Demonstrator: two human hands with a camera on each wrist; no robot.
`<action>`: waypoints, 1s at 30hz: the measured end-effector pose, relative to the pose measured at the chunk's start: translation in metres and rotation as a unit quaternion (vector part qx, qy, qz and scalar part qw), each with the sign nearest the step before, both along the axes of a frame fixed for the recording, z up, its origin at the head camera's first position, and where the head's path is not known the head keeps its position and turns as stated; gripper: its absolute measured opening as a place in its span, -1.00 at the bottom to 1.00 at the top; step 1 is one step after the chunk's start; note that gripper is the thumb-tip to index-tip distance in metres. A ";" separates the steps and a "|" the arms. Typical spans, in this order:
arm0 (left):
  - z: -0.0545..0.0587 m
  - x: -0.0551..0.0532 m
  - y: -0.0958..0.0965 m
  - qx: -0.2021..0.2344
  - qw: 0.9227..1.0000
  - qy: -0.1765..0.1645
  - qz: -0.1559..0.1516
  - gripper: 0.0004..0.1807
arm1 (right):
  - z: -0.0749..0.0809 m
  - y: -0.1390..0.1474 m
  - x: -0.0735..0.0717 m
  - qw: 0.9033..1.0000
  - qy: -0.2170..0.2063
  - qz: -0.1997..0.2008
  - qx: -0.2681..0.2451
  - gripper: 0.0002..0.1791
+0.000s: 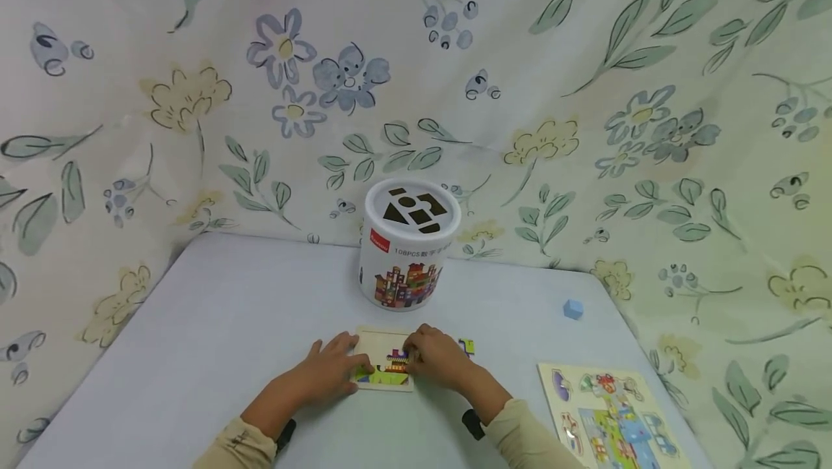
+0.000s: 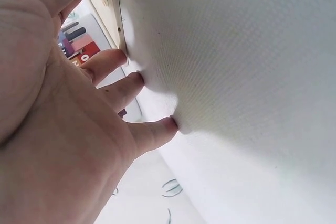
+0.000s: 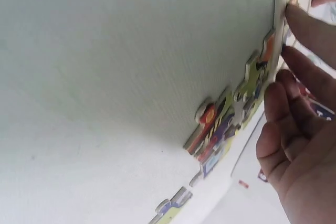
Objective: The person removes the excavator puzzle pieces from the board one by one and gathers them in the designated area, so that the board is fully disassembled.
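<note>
A shallow wooden puzzle tray (image 1: 377,342) lies on the white table, with colourful jigsaw pieces (image 1: 388,377) fitted along its lower part. My left hand (image 1: 328,373) steadies the tray's left side, its thumb over the pieces. In the left wrist view, the spread fingers (image 2: 123,90) touch the tabletop and the tray's edge. At the tray's right side, my right hand (image 1: 442,359) pinches a jigsaw piece, mostly hidden by its fingers. Several loose jigsaw pieces (image 3: 215,127) lie on the table beside that hand; the head view shows only part of them (image 1: 466,346).
Behind the tray stands a white lidded bucket (image 1: 406,256) with shaped holes in its top. A small blue cube (image 1: 573,309) sits at the back right. Near the right table edge lies a picture puzzle board (image 1: 611,418). Floral cloth (image 1: 416,93) hangs behind the table.
</note>
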State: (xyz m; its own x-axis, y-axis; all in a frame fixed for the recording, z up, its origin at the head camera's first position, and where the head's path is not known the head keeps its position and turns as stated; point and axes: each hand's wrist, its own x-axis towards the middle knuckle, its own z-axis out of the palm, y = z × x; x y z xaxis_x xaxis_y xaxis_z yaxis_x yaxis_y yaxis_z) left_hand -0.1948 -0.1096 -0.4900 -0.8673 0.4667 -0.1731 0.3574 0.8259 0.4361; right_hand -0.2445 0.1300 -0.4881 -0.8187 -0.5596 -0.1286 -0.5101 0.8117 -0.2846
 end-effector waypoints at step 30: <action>-0.002 -0.003 0.000 0.008 1.000 0.011 0.002 -0.76 | 0.019 0.079 -0.007 0.979 -0.088 -0.098 -0.158 -0.76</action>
State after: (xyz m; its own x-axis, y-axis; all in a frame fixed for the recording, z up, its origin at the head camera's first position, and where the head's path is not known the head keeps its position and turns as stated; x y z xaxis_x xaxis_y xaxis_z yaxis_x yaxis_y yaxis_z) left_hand -0.1978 -0.1093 -0.4921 -0.8729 0.4655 -0.1464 0.3633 0.8202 0.4419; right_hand -0.2515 0.2088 -0.4695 -0.8953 -0.4283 -0.1229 -0.2739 0.7466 -0.6063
